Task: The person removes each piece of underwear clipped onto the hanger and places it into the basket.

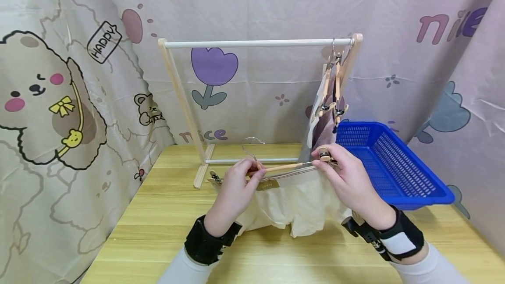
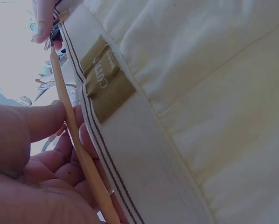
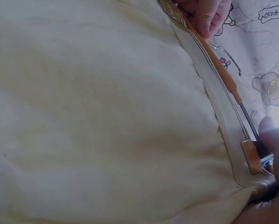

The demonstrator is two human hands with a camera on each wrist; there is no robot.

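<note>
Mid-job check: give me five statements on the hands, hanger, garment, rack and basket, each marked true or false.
1. The left hand holds the wooden bar of a hanger. True.
2. The hook of that hanger is over the top rail of the rack. False: the hook is free, well below the top rail in the head view.
3. The right hand is at a clip on the hanger's right end. True.
4. The cream garment has a blue label at its waistband. False: the label is brown.
5. The blue basket stands to the left of the rack. False: it is on the right.
</note>
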